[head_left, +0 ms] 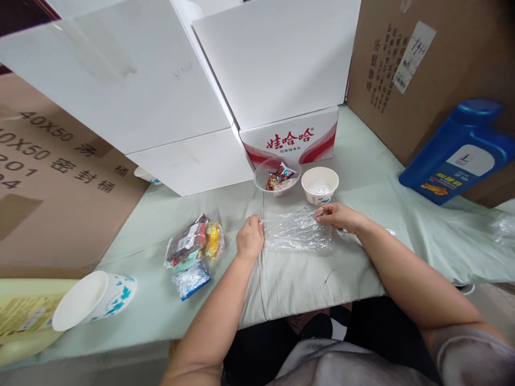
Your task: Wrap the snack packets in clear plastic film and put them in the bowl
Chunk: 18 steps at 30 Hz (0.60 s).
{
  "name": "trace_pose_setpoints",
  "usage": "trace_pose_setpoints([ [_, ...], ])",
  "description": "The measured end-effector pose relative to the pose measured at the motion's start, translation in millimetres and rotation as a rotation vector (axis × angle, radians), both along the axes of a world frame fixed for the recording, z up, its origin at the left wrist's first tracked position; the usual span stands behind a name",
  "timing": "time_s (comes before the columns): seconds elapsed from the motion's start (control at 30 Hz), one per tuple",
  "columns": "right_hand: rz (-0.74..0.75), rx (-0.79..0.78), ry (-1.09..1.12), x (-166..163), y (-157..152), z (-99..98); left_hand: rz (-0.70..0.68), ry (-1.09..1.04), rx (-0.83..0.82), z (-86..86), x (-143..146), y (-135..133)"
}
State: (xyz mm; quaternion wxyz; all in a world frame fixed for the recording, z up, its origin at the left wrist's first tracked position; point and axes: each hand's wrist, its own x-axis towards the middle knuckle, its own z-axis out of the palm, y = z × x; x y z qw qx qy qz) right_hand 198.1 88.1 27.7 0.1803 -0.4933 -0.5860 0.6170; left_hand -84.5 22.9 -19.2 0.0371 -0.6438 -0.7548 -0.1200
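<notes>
A sheet of clear plastic film (296, 231), crinkled and see-through, is stretched between my two hands just over the cloth. My left hand (250, 237) pinches its left edge with the fingers closed. At the upper right corner, my right hand (338, 216) grips the film between thumb and fingers. Right behind the film stands a white paper bowl (320, 185) with something clear inside. Beside it, a clear plastic bowl (260, 174) holds small snack packets (278, 178). Part of a thin shiny item lies under my right wrist, too hidden to name.
Several wrapped snack packs (189, 249) lie to the left. A paper cup (116, 295) lies tipped at the front left. White boxes (277, 64) and brown cartons (402, 123) wall in the back and sides. A blue bottle (454, 161) leans at the right.
</notes>
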Motion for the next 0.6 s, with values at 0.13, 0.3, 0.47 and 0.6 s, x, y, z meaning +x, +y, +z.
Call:
trace_pose_setpoints([
  [0.13,-0.097,0.057,-0.151,4.0,7.9,-8.9,0.006,0.006,0.002,1.0,1.2,-0.2],
  [0.3,-0.090,0.260,-0.432,9.7,12.1,-10.8,0.014,0.011,0.004,1.9,1.7,-1.0],
  [0.47,-0.010,0.316,-0.520,15.1,10.9,-4.5,0.023,0.002,-0.003,2.3,1.3,-1.0],
  [0.6,-0.018,0.361,-0.654,20.5,11.8,1.2,0.028,-0.004,-0.006,2.9,1.5,-0.8],
])
